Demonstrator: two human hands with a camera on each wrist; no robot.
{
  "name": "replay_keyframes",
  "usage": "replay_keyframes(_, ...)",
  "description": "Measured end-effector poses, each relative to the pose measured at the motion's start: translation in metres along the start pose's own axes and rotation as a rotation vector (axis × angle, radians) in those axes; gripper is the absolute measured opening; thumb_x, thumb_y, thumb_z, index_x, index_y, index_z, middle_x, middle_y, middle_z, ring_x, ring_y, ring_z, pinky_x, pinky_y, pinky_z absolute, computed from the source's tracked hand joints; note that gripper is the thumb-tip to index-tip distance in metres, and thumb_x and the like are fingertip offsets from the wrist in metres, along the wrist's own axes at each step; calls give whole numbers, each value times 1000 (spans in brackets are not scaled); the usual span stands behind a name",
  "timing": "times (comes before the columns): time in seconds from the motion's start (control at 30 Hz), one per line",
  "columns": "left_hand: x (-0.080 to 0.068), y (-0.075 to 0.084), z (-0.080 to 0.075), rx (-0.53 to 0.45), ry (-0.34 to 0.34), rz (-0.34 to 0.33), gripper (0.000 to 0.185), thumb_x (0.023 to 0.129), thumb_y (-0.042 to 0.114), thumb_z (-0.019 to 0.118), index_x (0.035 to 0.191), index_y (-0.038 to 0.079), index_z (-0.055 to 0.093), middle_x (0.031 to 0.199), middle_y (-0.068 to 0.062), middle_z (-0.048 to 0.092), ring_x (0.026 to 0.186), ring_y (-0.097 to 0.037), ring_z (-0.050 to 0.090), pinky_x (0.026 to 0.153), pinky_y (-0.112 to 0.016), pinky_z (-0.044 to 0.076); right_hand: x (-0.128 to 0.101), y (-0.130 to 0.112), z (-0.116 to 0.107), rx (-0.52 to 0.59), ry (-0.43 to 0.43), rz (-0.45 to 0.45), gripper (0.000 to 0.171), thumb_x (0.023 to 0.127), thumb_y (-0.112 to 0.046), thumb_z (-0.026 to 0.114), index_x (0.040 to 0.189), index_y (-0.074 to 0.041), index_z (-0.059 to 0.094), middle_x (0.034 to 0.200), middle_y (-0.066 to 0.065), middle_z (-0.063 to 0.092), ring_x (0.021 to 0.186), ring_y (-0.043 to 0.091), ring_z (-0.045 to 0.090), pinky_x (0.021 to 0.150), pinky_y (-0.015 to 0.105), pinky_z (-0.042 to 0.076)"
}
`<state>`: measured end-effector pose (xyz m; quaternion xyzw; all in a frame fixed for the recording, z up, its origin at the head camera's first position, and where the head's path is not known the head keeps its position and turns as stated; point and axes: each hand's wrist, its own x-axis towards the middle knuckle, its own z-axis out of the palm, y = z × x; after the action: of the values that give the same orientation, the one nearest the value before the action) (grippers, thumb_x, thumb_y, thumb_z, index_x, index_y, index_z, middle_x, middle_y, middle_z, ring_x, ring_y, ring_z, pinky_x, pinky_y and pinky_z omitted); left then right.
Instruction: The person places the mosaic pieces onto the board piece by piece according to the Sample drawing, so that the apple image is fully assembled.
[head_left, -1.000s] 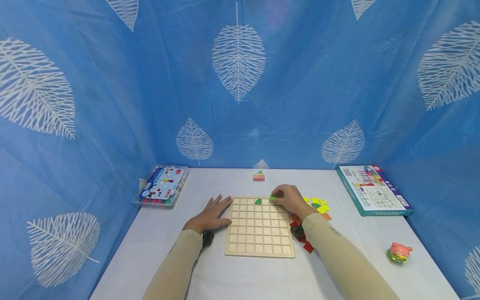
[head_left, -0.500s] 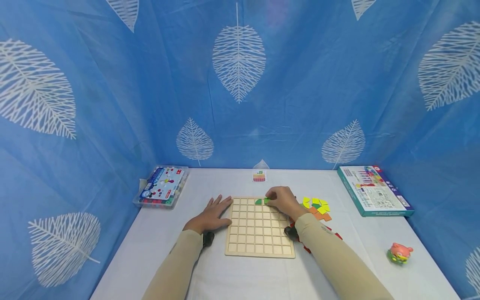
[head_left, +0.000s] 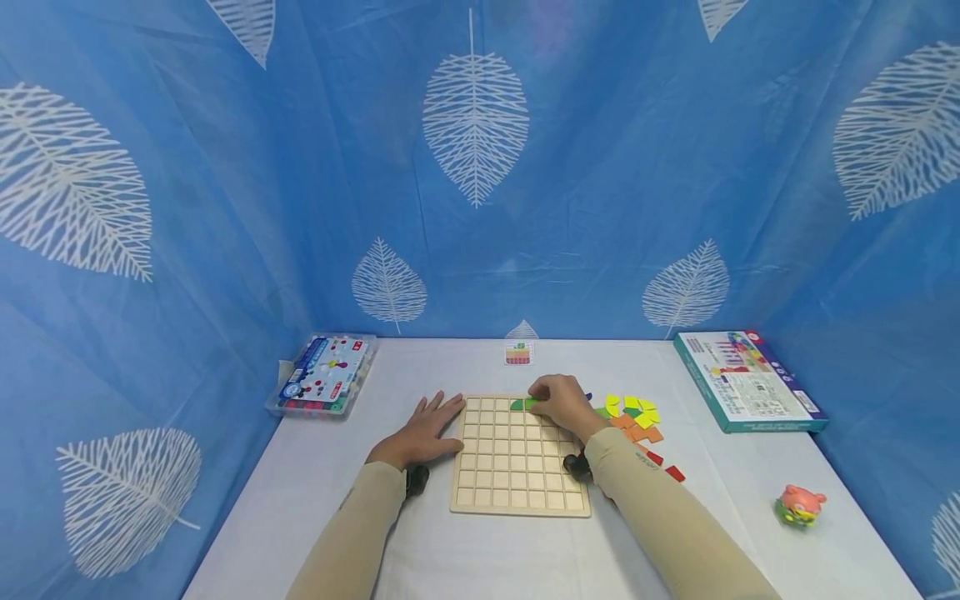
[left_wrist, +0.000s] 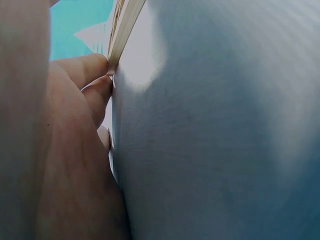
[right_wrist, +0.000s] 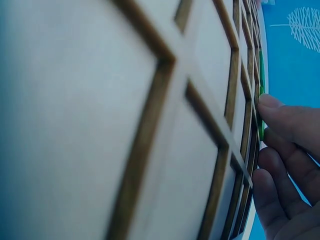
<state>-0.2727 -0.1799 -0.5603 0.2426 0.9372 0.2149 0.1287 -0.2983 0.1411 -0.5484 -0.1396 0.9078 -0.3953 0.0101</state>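
While the left hand (head_left: 420, 433) lies flat with fingers spread against the wooden grid board (head_left: 517, 483), the right hand (head_left: 558, 404) pinches a green tile (head_left: 531, 403) at the top row beside a seated green piece (head_left: 516, 405), so seating appears underway and calls for squaring it to its cell.

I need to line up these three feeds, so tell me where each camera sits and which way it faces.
Head: high, facing forward and down at the wooden grid board; both forearms, left hand, right hand.
Left wrist: low on the table, facing the board's edge; fingers.
Right wrist: just above the board, facing along its cells to the green piece; fingertips.
Shared: all three show the board.
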Motion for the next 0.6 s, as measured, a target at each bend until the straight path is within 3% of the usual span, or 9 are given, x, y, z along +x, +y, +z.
replay_keyframes(0.33,-2,1,1,-14,-7,-9,84,96,46,62,168,16,31,172,1,27,160,-28,6,127,-49,0,-5,7,-6,73,-16,27,25,93,-12,83,116,-4,76,103,1,72,98,21,68,86,43,58)
replay_keyframes(0.6,-2,0,-2,-24,-6,-3,83,97,45,63,168,17,30,172,1,25,160,-28,5,127,-49,0,-5,26,-50,107,49,69,29,98,-17,77,120,1,74,106,7,74,100,29,69,89,50,58)
